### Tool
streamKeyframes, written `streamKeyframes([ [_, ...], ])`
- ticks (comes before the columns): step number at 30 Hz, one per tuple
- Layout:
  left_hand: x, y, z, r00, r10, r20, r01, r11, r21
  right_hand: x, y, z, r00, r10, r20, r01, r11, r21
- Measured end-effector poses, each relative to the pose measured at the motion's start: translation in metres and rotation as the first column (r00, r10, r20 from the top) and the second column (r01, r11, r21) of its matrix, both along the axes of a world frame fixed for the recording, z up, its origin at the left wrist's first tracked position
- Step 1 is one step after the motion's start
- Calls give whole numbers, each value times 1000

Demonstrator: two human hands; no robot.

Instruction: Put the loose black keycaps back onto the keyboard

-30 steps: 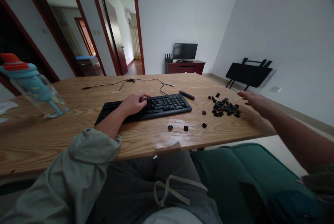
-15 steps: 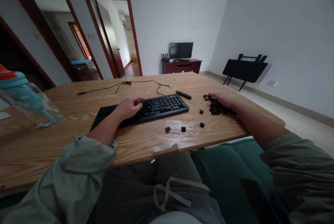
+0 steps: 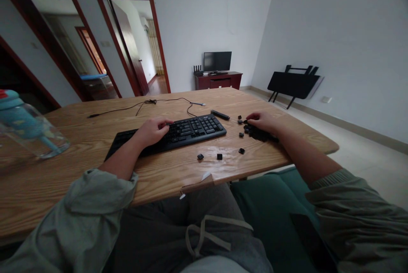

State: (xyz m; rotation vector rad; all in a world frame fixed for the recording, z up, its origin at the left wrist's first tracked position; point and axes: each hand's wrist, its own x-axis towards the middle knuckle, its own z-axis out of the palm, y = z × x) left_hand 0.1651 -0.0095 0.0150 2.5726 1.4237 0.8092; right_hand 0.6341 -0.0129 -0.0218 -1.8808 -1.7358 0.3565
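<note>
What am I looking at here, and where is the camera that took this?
No machine here: a person wears a camera on the head, looking down at their own two hands. The left hand rests on a black keyboard lying on a wooden table. The right hand lies on a pile of loose black keycaps right of the keyboard; whether the fingers grip one cannot be seen. Three more stray keycaps lie nearer the table's front edge. A cable trails behind the keyboard, and a clear bottle with a blue top stands at far left.
</note>
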Motion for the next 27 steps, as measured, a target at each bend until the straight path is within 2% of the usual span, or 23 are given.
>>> streamKeyframes([
  [5, -1, 1, -2, 1000, 1, 6, -1, 1000, -14, -6, -4, 1, 999, 34, -23, -33, 999, 44],
  [11, 1, -1, -1, 1000, -7, 17, 6, 1000, 3, -15, -7, 15, 998, 2, -67, 15, 967, 254],
  [16, 0, -2, 0, 999, -29, 30, 29, 999, 18, -50, -12, 31, 972, 185, -149, -134, 945, 297],
  [18, 3, -5, 1, 997, -53, 59, 52, 998, 24, -73, -16, 36, 933, 265, -243, -193, 940, 283],
  [21, 16, -15, 1, 984, -129, 125, 123, 991, 56, -117, -25, 42, 834, 384, -397, -284, 914, 288],
  [25, 46, -33, 1, 953, -233, 194, 213, 970, 118, -178, -31, 48, 662, 543, -517, -446, 840, 311],
  [27, 57, -40, 2, 941, -222, 254, 187, 970, 155, -201, -30, 49, 574, 600, -557, -515, 794, 324],
])
